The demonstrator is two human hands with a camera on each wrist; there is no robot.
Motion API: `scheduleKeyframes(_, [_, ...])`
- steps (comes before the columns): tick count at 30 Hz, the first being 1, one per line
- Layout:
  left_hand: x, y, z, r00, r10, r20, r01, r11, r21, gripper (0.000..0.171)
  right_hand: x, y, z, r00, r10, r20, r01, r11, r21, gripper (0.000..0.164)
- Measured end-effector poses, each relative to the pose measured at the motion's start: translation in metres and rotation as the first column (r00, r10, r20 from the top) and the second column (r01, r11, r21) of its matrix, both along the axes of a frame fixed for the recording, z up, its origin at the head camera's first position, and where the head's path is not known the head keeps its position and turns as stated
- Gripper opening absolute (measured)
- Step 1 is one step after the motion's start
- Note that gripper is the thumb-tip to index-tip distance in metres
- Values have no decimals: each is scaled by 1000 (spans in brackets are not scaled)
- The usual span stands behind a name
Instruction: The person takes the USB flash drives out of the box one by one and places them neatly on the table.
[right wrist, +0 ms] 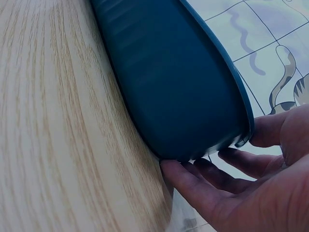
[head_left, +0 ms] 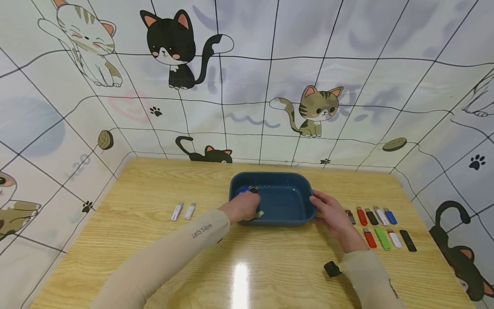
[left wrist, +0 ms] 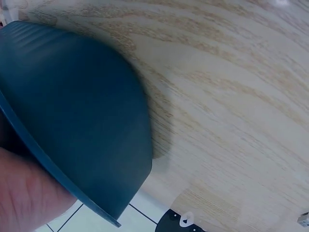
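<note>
A dark blue plastic bin [head_left: 285, 201] stands on the wooden table. My left hand [head_left: 242, 206] reaches over its near rim into the left end, fingers hidden down inside; I cannot tell whether they hold anything. Beside these fingers lie a blue USB stick [head_left: 244, 189] and a black USB stick [head_left: 254, 189], and a small metal-and-green connector end [head_left: 260, 213] shows by the hand. At the bin's right end, my right hand [head_left: 328, 210] grips it, thumb at the rim and fingers against the outer wall, as the right wrist view of the bin [right wrist: 174, 82] shows.
Two white USB sticks [head_left: 183, 211] lie left of the bin. To the right are two rows of several USB sticks, among them a green one [head_left: 382, 238], a blue one [head_left: 390, 216] and a black one [head_left: 408, 240]. Cat-print fabric [head_left: 247, 86] rises behind the table.
</note>
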State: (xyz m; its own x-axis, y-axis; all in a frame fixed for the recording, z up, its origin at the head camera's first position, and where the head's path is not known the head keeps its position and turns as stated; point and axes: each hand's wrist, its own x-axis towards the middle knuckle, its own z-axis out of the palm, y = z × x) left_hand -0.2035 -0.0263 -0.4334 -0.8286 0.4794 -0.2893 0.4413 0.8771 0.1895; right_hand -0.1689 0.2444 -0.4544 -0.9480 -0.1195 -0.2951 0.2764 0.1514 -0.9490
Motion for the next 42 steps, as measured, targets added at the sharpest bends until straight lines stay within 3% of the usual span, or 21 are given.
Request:
scheduleKeyframes(13, [-1, -1, -2, 1000, -6, 20, 5, 999, 34, 18, 0, 0, 1, 1000, -6, 2, 6, 1000, 2, 59])
scheduleKeyframes(24, [0, -6, 0, 1000, 0, -6, 0, 995, 99, 24, -1, 0, -2, 1000, -4, 3, 4, 1000, 6, 60])
scheduleKeyframes(28, [1, -10, 2, 1000, -3, -26, 7, 991, 135, 26, -1, 0, -2, 1000, -5, 1, 5, 1000, 9, 61])
scheduleKeyframes(34, [2, -17, 8, 998, 12, -56, -2, 984, 178, 12, 0, 0, -1, 1000, -3, 1, 3, 1000, 4, 60])
scheduleKeyframes(42, [3, -28, 18, 998, 19, -52, -5, 969, 249, 16, 1, -1, 0, 1000, -1, -2, 1, 1000, 14, 61])
